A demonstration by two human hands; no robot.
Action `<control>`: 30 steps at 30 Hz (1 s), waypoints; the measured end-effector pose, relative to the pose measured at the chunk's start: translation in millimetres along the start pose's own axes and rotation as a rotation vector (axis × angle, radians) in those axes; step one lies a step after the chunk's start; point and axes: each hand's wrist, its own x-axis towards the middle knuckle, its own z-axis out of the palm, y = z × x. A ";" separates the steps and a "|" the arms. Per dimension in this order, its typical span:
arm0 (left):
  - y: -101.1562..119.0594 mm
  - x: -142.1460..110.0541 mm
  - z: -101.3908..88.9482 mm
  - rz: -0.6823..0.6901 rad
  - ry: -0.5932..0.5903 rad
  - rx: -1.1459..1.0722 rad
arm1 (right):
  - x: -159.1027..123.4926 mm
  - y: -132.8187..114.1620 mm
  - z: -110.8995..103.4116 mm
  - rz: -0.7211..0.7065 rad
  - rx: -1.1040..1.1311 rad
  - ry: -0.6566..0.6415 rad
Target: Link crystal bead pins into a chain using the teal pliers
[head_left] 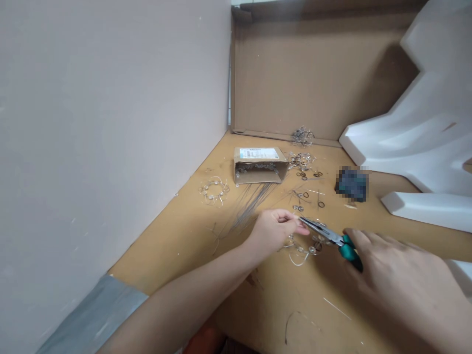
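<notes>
Two bare forearms point(184, 305) come nearest, over the desk point(195, 241) on the near side of a small carton point(260, 154). Between them, well short of the carton, lie a thin bent wire point(286, 328) and a pale straight strip point(337, 309). Right of the carton and nearer than it, the right hand point(391, 255) has its grip wrapped round the green handles of the pliers point(324, 232). Their nose meets the left hand point(273, 228), whose grip is narrow, thumb and finger pinched together; I cannot tell what sits between them. Beaded wire point(312, 250) lies below the pliers. Fine wires point(254, 202) fan out before the carton, a beaded ring point(211, 196) lies to its left, and dark rings point(303, 175) to its right, with a pixelated dark block point(352, 184) farther right. Clear beads show inside the carton. Beyond it stand a cardboard panel point(317, 73) and, rightward, a white moulded piece point(387, 142).
</notes>
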 end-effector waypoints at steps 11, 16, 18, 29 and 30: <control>1.4 -1.1 -1.3 0.014 -0.052 -0.075 | 2.9 4.9 -8.6 -0.122 -0.078 0.062; 0.6 -1.3 0.3 0.017 -0.050 -0.089 | 2.0 7.9 -2.4 -0.132 -0.077 0.036; -0.8 -0.8 0.5 0.021 -0.051 -0.095 | 1.9 8.9 -0.6 -0.138 -0.065 0.023; -5.6 3.8 0.4 0.002 -0.027 -0.067 | 6.1 7.1 -2.9 -0.062 -0.007 0.006; -6.9 6.4 -1.2 0.003 -0.007 -0.060 | 7.3 4.8 -4.1 -0.039 -0.002 -0.011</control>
